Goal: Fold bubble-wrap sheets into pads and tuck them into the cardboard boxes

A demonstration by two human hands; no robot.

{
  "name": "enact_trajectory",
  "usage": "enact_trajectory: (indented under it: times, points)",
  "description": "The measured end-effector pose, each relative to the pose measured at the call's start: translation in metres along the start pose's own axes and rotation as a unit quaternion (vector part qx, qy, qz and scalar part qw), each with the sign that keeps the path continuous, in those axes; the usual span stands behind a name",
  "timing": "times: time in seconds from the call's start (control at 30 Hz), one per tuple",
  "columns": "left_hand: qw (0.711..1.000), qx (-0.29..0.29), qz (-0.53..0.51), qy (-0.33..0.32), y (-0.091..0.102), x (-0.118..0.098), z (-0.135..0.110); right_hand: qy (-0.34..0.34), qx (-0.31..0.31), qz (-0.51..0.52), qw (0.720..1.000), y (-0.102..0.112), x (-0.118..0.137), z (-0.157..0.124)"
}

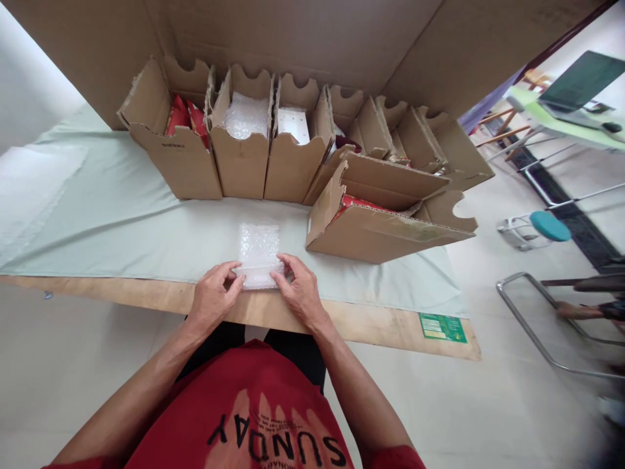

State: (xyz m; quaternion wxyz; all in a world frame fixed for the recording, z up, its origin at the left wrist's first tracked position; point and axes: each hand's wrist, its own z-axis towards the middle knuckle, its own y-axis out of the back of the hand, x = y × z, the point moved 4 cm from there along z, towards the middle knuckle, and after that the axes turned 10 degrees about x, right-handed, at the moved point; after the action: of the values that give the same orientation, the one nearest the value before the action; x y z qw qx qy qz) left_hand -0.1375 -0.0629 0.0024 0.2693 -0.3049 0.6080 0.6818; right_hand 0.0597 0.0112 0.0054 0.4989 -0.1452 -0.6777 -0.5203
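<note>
A small clear bubble wrap pouch (259, 251) lies flat near the table's front edge, its near part looking folded over. My left hand (217, 290) pinches its left side between thumb and fingers. On the opposite side, my right hand (297, 286) grips the right edge in the same way, thumb below and fingers above. Whether anything is inside the pouch I cannot tell. Just beyond stands a row of open cardboard bins; one holds bubble wrap (248, 116) and its neighbour a white box (293, 124).
Red packets (188, 118) fill the leftmost bin. A separate cardboard bin (385, 228) with red packets stands at an angle to my right. Bubble wrap sheets (34, 189) lie at far left. Tall cardboard panels (293, 32) wall the back. A person's hand (571, 311) shows at far right.
</note>
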Motion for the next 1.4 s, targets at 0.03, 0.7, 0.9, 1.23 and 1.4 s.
enact_trajectory:
  times: [0.03,0.7,0.9,1.23,1.4]
  points:
    - [1.000,-0.010,0.010,0.021,-0.001,0.001,0.002,0.019,-0.028,-0.043,0.999,0.001,0.003,0.000]
    - [1.000,0.016,0.021,0.003,0.008,-0.001,0.005,0.072,0.069,-0.162,0.982,0.003,0.023,0.002]
    - [0.997,-0.027,0.032,0.067,0.005,0.006,0.036,0.136,0.076,-0.281,0.947,-0.011,0.022,0.010]
    - [0.932,-0.009,-0.339,0.128,-0.005,-0.007,-0.006,0.022,0.054,-0.024,0.998,-0.011,0.021,0.008]
    - [0.930,0.006,-0.358,0.083,-0.008,-0.030,-0.003,0.012,0.101,0.089,0.991,0.004,0.033,-0.019]
